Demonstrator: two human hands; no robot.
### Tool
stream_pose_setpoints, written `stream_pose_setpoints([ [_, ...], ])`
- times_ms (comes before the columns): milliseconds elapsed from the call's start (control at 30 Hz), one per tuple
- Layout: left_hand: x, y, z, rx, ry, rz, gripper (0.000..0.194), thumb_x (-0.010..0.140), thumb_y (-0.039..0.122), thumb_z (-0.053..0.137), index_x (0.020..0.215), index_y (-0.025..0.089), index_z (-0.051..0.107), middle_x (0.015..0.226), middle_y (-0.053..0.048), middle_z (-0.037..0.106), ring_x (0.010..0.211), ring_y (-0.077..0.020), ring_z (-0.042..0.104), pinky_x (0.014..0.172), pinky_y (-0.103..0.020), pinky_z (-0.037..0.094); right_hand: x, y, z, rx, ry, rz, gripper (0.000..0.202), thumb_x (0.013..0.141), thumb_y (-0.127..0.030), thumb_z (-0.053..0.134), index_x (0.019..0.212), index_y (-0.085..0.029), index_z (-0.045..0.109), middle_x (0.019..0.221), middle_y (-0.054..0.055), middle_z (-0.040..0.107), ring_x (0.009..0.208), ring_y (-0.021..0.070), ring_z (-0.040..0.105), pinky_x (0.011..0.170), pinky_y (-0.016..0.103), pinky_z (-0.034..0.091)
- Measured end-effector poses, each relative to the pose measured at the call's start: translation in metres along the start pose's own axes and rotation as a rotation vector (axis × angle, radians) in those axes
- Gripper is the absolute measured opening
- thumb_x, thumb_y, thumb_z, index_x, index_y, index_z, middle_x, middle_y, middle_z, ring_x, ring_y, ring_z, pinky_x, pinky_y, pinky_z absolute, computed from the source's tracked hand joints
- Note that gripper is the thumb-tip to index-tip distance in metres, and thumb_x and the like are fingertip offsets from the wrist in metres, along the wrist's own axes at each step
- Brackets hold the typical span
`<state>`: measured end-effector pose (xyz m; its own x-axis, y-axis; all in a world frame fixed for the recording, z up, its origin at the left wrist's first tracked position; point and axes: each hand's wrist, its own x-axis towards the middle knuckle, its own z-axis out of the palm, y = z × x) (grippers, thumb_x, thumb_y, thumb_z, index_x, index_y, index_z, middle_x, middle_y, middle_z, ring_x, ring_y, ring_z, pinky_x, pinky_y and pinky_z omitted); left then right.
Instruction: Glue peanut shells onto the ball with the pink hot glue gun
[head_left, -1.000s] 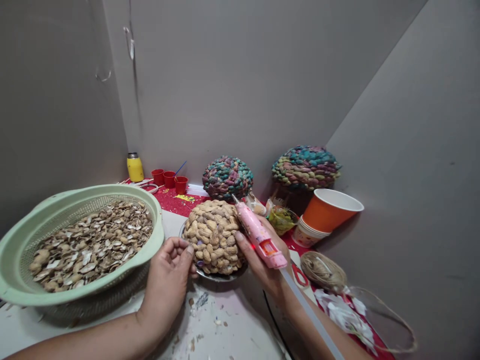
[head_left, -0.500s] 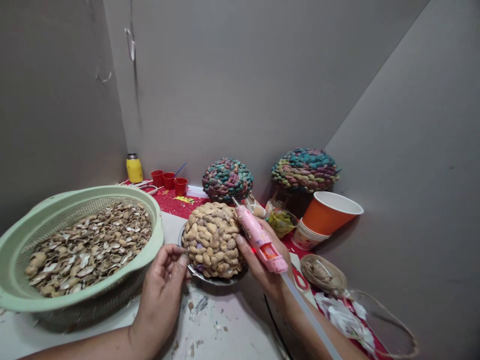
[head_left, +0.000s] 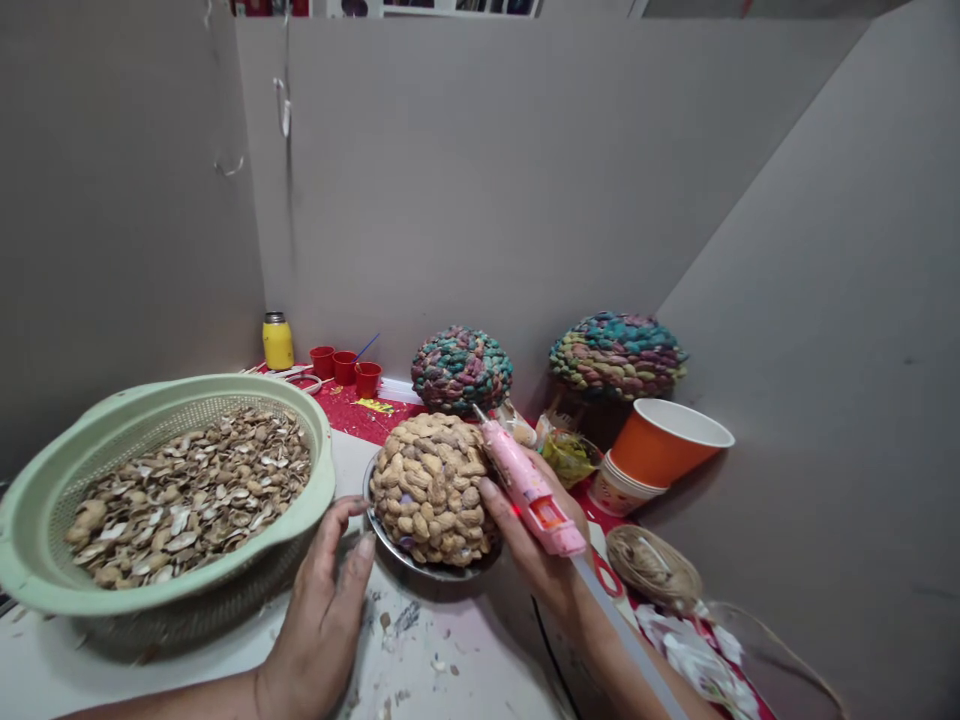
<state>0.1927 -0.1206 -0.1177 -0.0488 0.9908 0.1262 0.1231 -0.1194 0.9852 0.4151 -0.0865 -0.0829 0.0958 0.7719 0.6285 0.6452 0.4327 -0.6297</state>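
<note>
A dome covered in peanut shells [head_left: 431, 490] sits in a round metal dish [head_left: 435, 572] in front of me. My right hand [head_left: 536, 535] is wrapped round a pink hot glue gun [head_left: 525, 480], a long glue stick trailing from its back end. The gun's nozzle points up and away, beside the dome's upper right, and my right thumb lies close to the dome's right side. My left hand [head_left: 330, 590] is at the dish's left edge with thumb and fingers apart, holding nothing. Small patches of purple show between the shells on the dome.
At left stands a green colander [head_left: 322, 470] of loose shell pieces. Behind are a yellow bottle [head_left: 277, 342], red cups [head_left: 345, 368] and two painted shell-covered domes [head_left: 461, 370] [head_left: 619, 357]. To the right are an orange paper bucket [head_left: 660, 445], twine [head_left: 652, 562] and red-handled scissors [head_left: 607, 575].
My left hand's fingers have opened and drawn slightly away from the dome. The right hand still holds the glue gun in much the same place. The view has tilted up.
</note>
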Motion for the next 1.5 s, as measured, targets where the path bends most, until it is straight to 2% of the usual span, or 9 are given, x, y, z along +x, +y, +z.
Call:
stream_pose_setpoints([
  [133, 0.007, -0.006, 0.003, -0.031, -0.058, -0.144, 0.065, 0.093, 0.053, 0.048, 0.148, 0.018, 0.04, 0.16, -0.013, 0.033, 0.15, -0.0257, 0.02, 0.122, -0.042, 0.006, -0.002, 0.003, 0.0, -0.03, 0.004, -0.003, 0.039, 0.092, -0.046, 0.059, 0.123, -0.022, 0.063, 0.109, 0.01, 0.069, 0.11, 0.0311, 0.062, 0.097, 0.046, 0.051],
  [200, 0.014, -0.004, 0.005, -0.055, -0.088, -0.161, 0.073, 0.092, 0.056, 0.048, 0.151, 0.014, 0.035, 0.163, -0.013, 0.026, 0.151, -0.0245, 0.015, 0.122, -0.04, 0.003, -0.002, 0.005, 0.001, -0.047, 0.007, -0.003, 0.04, 0.091, -0.046, 0.059, 0.123, -0.022, 0.063, 0.11, 0.01, 0.069, 0.111, 0.0314, 0.062, 0.099, 0.047, 0.05],
  [300, 0.026, 0.001, 0.005, -0.111, -0.093, -0.139, 0.075, 0.091, 0.054, 0.052, 0.152, 0.014, 0.034, 0.163, -0.011, 0.024, 0.152, -0.0228, 0.013, 0.123, -0.038, 0.002, -0.002, 0.006, 0.001, -0.041, 0.018, -0.006, 0.041, 0.091, -0.046, 0.06, 0.125, -0.022, 0.061, 0.113, 0.011, 0.068, 0.112, 0.0318, 0.061, 0.101, 0.048, 0.048],
  [500, 0.035, 0.005, 0.005, -0.221, -0.082, -0.117, 0.068, 0.088, 0.043, 0.06, 0.149, 0.018, 0.041, 0.162, -0.009, 0.029, 0.151, -0.026, 0.017, 0.123, -0.043, 0.005, -0.001, 0.004, 0.002, -0.027, 0.014, -0.008, 0.039, 0.091, -0.044, 0.061, 0.123, -0.022, 0.063, 0.11, 0.01, 0.069, 0.112, 0.0314, 0.062, 0.099, 0.047, 0.05],
  [733, 0.039, 0.011, 0.008, -0.259, -0.066, -0.125, 0.066, 0.083, 0.039, 0.066, 0.143, 0.018, 0.05, 0.158, -0.009, 0.038, 0.15, -0.0273, 0.022, 0.123, -0.041, 0.012, -0.003, 0.002, 0.003, 0.034, 0.021, 0.02, 0.038, 0.09, -0.046, 0.063, 0.12, -0.023, 0.065, 0.109, 0.01, 0.07, 0.113, 0.0318, 0.061, 0.1, 0.048, 0.049],
  [967, 0.039, 0.014, 0.01, -0.245, -0.118, -0.112, 0.061, 0.086, 0.038, 0.062, 0.143, 0.02, 0.05, 0.155, -0.007, 0.043, 0.148, -0.0257, 0.027, 0.123, -0.04, 0.015, -0.002, 0.0, 0.002, 0.039, 0.008, 0.027, 0.038, 0.091, -0.042, 0.063, 0.123, -0.022, 0.064, 0.113, 0.011, 0.068, 0.115, 0.0309, 0.06, 0.102, 0.046, 0.048],
  [1300, 0.039, 0.016, 0.011, -0.257, -0.153, -0.027, 0.054, 0.088, 0.034, 0.06, 0.14, 0.021, 0.054, 0.147, -0.007, 0.054, 0.145, -0.0263, 0.034, 0.119, -0.038, 0.028, -0.002, -0.002, 0.0, 0.019, -0.014, 0.031, 0.04, 0.092, -0.042, 0.06, 0.126, -0.022, 0.061, 0.118, 0.011, 0.066, 0.12, 0.0314, 0.056, 0.106, 0.047, 0.045],
  [1500, 0.039, 0.012, 0.012, -0.233, -0.177, 0.002, 0.055, 0.09, 0.035, 0.057, 0.142, 0.02, 0.05, 0.149, -0.007, 0.052, 0.144, -0.0268, 0.035, 0.12, -0.042, 0.027, -0.002, -0.003, -0.001, 0.02, -0.024, 0.048, 0.037, 0.092, -0.041, 0.061, 0.124, -0.021, 0.063, 0.117, 0.011, 0.067, 0.119, 0.0308, 0.057, 0.106, 0.046, 0.045],
])
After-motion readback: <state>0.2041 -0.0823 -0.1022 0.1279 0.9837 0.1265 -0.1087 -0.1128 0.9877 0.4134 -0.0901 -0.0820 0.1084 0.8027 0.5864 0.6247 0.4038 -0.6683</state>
